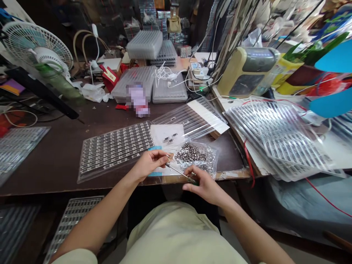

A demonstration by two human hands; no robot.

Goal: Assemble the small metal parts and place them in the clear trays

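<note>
Green-handled screwdriver point(178, 171) pinched by right fingers point(194, 172), tip beside pressed-together left fingers point(162, 156).

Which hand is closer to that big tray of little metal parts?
The left hand is nearer, right at the end of the tray. The right hand is farther away, on the far side of the bag of metal bits.

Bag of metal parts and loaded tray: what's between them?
Head view: a white paper sheet with a few small metal parts lies between the clear plastic bag and the tray.
</note>
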